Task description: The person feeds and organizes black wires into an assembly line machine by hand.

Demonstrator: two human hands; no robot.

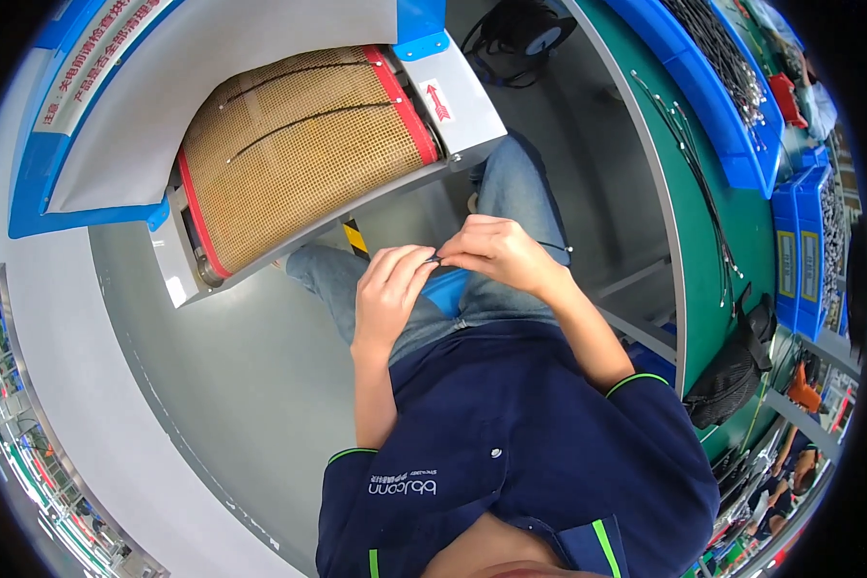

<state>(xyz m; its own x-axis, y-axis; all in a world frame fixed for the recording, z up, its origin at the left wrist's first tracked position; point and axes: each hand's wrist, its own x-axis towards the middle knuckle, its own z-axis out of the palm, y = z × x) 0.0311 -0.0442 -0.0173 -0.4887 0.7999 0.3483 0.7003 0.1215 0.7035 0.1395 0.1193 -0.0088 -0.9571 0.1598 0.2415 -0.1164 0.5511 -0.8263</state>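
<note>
Hands meeting over the lap of a seated person, head view. The left hand (pixel 390 289) and the right hand (pixel 499 252) pinch, between fingertips, a thin dark wire (pixel 435 258) held above the knees. Only a short stretch shows between the two hands; there its long axis runs roughly left to right across the picture. A further thin dark line leaves the right hand toward the right and ends in a small light tip (pixel 569 249); whether it belongs to the same wire cannot be told. Which end leads is hidden by the fingers.

Beyond the knees stands a machine with a tan mesh conveyor belt (pixel 303 144) edged in red, tilted in the picture; two thin dark wires lie across the mesh. On its grey side plate sits a small white label with a red arrow (pixel 438 101) pointing away from the person. A long white sign strip with red characters (pixel 101 58) lies on the blue frame at upper left, cut off by the rim. A yellow-and-black striped mark (pixel 355 237) shows below the belt.

At right, a green bench (pixel 742 241) carries loose wires and blue bins (pixel 713 87); two blue bins (pixel 801 250) farther right bear yellowish upright labels, too small to read. A black bag (pixel 737 371) hangs at the bench edge.
</note>
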